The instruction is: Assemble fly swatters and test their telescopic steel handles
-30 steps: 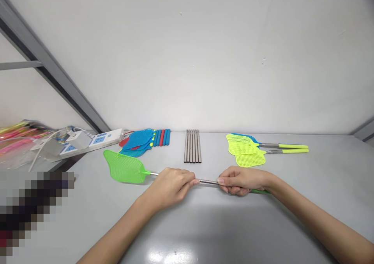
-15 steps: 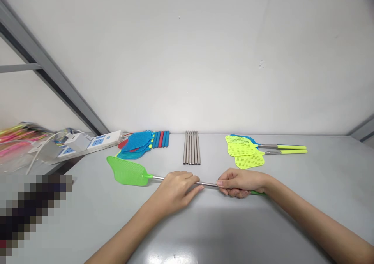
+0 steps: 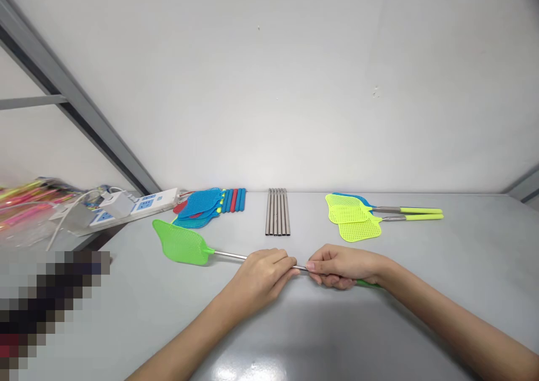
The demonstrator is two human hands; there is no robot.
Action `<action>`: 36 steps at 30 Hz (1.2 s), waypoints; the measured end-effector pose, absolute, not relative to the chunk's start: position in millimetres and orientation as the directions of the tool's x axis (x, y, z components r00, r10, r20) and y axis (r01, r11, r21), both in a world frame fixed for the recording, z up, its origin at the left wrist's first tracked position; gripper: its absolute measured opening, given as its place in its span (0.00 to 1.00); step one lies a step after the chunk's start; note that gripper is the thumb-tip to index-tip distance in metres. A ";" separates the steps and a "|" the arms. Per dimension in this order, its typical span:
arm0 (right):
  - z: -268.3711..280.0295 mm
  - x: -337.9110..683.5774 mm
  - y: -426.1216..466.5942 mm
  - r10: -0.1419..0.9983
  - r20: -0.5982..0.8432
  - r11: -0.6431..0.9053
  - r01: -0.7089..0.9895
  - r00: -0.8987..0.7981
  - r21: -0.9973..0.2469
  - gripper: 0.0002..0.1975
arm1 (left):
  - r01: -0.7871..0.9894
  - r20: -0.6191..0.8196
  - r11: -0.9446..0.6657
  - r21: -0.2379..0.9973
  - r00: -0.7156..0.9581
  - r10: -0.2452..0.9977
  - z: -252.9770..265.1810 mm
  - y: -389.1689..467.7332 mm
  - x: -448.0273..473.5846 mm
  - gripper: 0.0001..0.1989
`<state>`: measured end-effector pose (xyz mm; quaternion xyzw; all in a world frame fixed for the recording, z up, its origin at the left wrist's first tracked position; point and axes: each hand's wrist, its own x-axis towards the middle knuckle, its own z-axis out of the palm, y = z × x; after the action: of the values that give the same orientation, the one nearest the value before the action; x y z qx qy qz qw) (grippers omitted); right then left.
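Both hands grip a green fly swatter (image 3: 185, 244) with a thin metal telescopic rod, held across the front of the table. My left hand (image 3: 267, 270) is closed over the middle of the rod, palm down. Close by on the right, my right hand (image 3: 337, 266) wraps the thicker part of the rod; a bit of the green handle (image 3: 368, 284) shows under its wrist. Only a short piece of rod is visible between the two hands. The swatter's head points left, with its mesh facing up.
Behind lie several metal rods (image 3: 278, 212) in a row. Back left are blue swatter heads (image 3: 202, 204) and blue and red handles (image 3: 233, 200). Back right, swatters with yellow heads (image 3: 360, 229) overlap a blue one. A power strip (image 3: 155, 202) runs along the left edge.
My left hand has slid right along the rod, so more rod shows beside the green head. The gap between my hands has narrowed.
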<state>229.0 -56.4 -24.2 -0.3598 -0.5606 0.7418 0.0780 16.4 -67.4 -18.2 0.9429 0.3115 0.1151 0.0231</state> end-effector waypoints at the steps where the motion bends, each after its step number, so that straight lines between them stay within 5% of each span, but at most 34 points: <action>1: -24.3 228.8 -57.0 0.526 -0.446 -0.356 0.288 -0.725 -0.889 0.18 | 0.582 0.207 -0.806 0.108 0.780 0.590 -17.7 -67.3 16.3 0.14; 36: -27.0 226.5 -59.4 0.628 -0.417 -0.247 0.340 -0.657 -0.907 0.13 | 0.640 0.086 -0.703 0.310 0.718 0.691 -24.1 -70.7 18.4 0.10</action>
<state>226.5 -59.4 -27.0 -0.4002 -0.6045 0.6806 0.1057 18.4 -70.7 -24.1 0.9176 0.3626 0.0984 0.1299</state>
